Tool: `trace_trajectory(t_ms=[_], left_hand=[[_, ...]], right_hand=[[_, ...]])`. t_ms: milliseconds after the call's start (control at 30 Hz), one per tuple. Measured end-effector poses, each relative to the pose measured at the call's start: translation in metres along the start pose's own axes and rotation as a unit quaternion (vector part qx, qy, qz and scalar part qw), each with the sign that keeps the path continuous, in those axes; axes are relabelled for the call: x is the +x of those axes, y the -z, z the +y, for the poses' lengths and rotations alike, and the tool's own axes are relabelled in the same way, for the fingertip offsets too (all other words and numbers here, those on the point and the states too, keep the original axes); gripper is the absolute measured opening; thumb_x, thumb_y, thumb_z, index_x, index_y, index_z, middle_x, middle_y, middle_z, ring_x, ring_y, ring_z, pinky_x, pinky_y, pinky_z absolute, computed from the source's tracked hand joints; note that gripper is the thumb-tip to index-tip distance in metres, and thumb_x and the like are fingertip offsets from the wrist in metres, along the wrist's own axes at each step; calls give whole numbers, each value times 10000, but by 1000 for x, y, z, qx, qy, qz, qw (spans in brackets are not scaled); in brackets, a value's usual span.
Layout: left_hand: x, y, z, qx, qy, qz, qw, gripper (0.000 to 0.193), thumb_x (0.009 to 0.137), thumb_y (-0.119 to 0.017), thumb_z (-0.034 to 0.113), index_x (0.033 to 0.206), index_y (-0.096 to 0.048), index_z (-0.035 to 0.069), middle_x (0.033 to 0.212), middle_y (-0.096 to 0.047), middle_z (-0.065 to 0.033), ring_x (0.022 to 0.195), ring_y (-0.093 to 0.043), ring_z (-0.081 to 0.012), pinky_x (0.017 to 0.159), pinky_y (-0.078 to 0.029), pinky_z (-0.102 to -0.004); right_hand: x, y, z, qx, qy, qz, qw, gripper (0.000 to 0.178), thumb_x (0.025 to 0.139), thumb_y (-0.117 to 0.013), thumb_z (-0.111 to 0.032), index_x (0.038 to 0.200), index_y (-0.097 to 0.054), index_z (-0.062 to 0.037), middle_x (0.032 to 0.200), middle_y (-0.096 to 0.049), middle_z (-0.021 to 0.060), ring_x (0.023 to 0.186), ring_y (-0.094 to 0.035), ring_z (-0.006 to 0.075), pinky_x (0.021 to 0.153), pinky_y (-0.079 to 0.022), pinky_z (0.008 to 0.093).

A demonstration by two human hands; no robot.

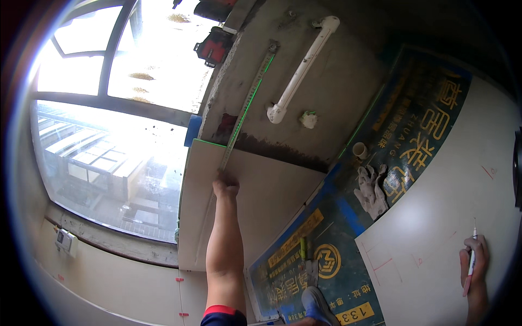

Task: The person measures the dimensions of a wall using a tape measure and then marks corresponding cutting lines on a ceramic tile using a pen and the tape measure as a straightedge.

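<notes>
My left hand [225, 186] reaches forward to the wall, its fingers closed around the lower end of a measuring tape [247, 106]. The tape's pale marked strip runs up the bare cement wall to a small round fitting [273, 48], with a green light line along it. Behind this hand is a pale wall tile [266, 190]. At the far right, my right hand [474, 263] grips a slim white-and-pink pen [471, 266], its thin tip pointing away from me. The hand rests over a large white tile [435, 228] bearing several red pen marks.
A white pipe [304, 68] is fixed to the cement wall. A red-and-black device [215, 46] sits by the window [103, 125]. On the green printed floor sheet [348, 266] lie grey work gloves [371, 190] and a short white tube [360, 150]. My shoe [317, 304] is nearby.
</notes>
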State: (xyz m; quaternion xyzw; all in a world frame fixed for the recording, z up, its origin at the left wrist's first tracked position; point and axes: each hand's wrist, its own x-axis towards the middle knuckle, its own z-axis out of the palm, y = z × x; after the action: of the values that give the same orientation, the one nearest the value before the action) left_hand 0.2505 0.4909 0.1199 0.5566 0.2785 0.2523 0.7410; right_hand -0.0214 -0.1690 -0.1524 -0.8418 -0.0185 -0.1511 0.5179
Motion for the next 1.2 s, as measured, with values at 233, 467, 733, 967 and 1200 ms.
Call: trace_trajectory(t_ms=[233,467,733,967,1200], left_hand=[[-7,-14,-8,0,-13,41,999,265,953,-551,297,702,-605,231,544,-399,80,457,-340,-89,461,-302,-245],[-21,-22,-9,-7,-23,43,999,272,965,-552,300,705,-585,225,535,-322,82,452,-279,-91,467,-275,-235],[-18,-21,-18,8,-19,80,997,266,965,-555,300,711,-584,227,555,-388,85,457,-316,-89,443,-280,-244],[-6,-20,19,2,-32,-86,996,206,988,-528,259,817,-578,156,591,-409,52,535,-372,-104,544,-367,-265],[-146,27,-74,-85,16,27,996,192,1004,-511,224,975,-590,52,668,-444,-6,666,-443,-135,675,-464,-314]], right_hand=[[-6,-1,12,8,10,7,1000,147,823,-576,-38,955,-531,7,822,-491,131,656,-450,216,598,-393,320],[-8,-1,13,7,4,8,1000,141,824,-580,-36,951,-535,5,822,-491,130,654,-448,216,597,-390,321],[-4,-4,5,2,14,4,1000,168,801,-598,-14,960,-546,1,833,-500,133,665,-478,214,591,-421,312],[8,13,-7,1,21,15,1000,188,814,-651,-32,991,-591,-12,832,-558,135,662,-561,250,599,-475,322],[18,39,-9,15,5,74,997,183,900,-590,-2,1081,-566,15,874,-634,131,665,-616,212,626,-511,305]])
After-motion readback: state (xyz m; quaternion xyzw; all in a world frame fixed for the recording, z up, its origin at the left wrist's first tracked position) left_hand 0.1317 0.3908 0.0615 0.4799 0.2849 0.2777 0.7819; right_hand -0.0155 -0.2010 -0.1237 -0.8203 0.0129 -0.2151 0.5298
